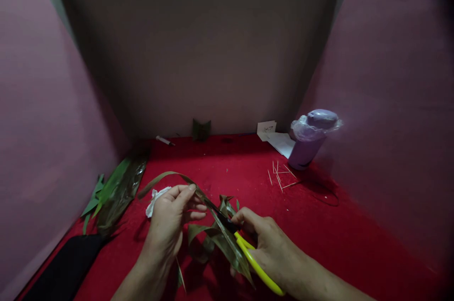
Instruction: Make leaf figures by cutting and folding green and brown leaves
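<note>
Between thumb and fingers, my left hand point(177, 211) pinches a long brownish-green leaf strip point(161, 178) that curves away to the left. My right hand point(266, 239) grips scissors point(255, 263) with yellow handles and dark blades. The blades point up and left along the strip, toward my left fingertips; whether they are fully closed is hard to see. Below the blades hang folded, curled leaf pieces point(227, 239), partly hidden by my right hand. A crumpled white tissue point(156, 199) lies behind my left wrist.
Long green and brown leaves point(120, 187) lie at left, above a black object point(64, 268). Thin wooden sticks point(280, 176) are scattered at right, near a purple container point(307, 150) with plastic film. White papers point(282, 142), a syringe point(164, 140) and a folded leaf piece point(201, 130) sit along the back wall.
</note>
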The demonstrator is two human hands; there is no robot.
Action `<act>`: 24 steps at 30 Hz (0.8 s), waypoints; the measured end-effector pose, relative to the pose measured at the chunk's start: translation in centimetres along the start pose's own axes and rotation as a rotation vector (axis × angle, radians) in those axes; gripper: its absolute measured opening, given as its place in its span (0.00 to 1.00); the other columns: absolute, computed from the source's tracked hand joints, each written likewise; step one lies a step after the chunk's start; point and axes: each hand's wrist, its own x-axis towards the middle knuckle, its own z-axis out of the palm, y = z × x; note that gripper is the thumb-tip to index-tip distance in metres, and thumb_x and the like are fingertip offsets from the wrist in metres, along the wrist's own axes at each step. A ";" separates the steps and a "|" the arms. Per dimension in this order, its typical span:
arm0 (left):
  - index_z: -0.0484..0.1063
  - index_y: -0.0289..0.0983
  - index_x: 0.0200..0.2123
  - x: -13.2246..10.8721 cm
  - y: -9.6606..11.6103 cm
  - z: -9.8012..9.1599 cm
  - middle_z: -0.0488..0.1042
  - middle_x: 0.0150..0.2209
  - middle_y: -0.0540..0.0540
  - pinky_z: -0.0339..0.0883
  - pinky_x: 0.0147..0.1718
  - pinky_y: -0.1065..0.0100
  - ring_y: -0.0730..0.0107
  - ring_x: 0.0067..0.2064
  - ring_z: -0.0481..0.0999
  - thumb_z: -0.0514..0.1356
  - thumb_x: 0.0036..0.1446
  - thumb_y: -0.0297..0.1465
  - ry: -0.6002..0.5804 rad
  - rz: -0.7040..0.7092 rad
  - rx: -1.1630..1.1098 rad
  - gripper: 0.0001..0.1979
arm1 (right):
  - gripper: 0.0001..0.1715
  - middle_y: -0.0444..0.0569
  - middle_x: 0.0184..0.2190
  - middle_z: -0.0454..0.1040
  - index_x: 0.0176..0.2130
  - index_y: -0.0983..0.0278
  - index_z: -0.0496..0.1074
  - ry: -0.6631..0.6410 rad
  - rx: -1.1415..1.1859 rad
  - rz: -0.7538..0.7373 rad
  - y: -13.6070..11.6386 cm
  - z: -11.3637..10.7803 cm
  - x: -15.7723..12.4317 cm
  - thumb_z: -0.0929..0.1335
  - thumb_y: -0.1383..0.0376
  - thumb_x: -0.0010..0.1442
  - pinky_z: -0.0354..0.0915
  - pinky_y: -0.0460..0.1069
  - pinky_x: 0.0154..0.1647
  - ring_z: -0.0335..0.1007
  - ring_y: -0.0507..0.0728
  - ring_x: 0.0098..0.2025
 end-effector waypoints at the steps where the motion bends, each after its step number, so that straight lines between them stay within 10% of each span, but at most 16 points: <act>1: 0.70 0.33 0.22 0.0 -0.1 0.0 0.72 0.18 0.50 0.69 0.17 0.72 0.72 0.19 0.73 0.65 0.42 0.32 -0.004 0.001 0.000 0.09 | 0.09 0.43 0.25 0.72 0.35 0.64 0.67 -0.003 0.001 0.001 0.0 0.0 0.0 0.69 0.67 0.51 0.59 0.44 0.24 0.65 0.51 0.26; 24: 0.69 0.33 0.23 -0.3 -0.2 0.4 0.74 0.19 0.48 0.69 0.18 0.72 0.70 0.19 0.74 0.64 0.45 0.33 -0.016 -0.038 0.073 0.09 | 0.07 0.42 0.27 0.72 0.36 0.64 0.66 -0.045 0.093 -0.002 0.0 -0.2 0.0 0.68 0.68 0.54 0.58 0.43 0.24 0.64 0.50 0.27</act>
